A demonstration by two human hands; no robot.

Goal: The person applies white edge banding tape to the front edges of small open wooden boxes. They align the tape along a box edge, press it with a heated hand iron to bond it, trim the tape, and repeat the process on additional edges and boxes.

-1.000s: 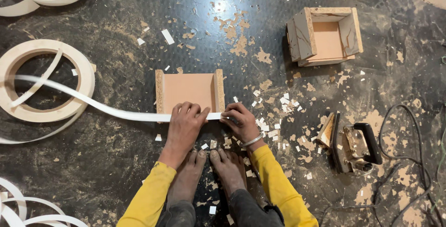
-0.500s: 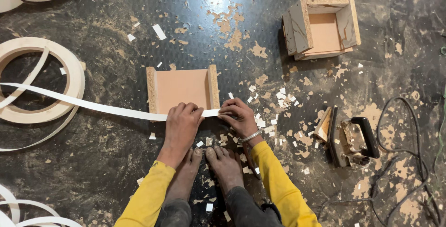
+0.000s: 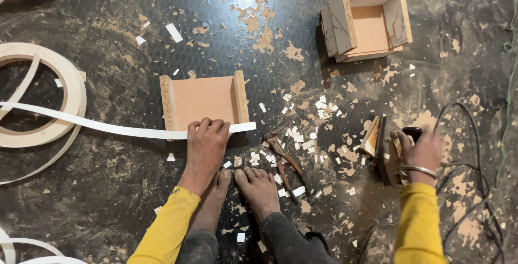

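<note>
Left hand (image 3: 205,144) presses the thin, floppy-looking strip (image 3: 124,129) flat on the box (image 3: 204,101); right hand (image 3: 423,155), off right, grips the iron (image 3: 389,150).

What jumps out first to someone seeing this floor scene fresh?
A left hand presses a long white edging strip against the near edge of an open wooden box at the centre. At the right, the right hand grips an iron with a black cord. Chips litter the dark floor.
</note>
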